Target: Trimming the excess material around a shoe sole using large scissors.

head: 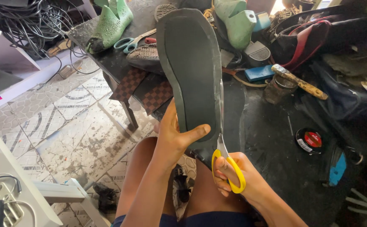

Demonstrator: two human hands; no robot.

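Head view: your left hand (173,141) pinches the light, bendy sole (190,67) at its near end, above your knees, while your right hand (238,176), closed on yellow scissors (227,162), trims its right edge.

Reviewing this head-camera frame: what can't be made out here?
- Scissors: blades mostly hidden behind the dark sole sheet; how far the cut reaches is unclear.
- Left hand: fingers behind the sheet.
- Right hand: fingertips hidden by the yellow handles.
- Green shoe last: top cut off by the frame's edge.
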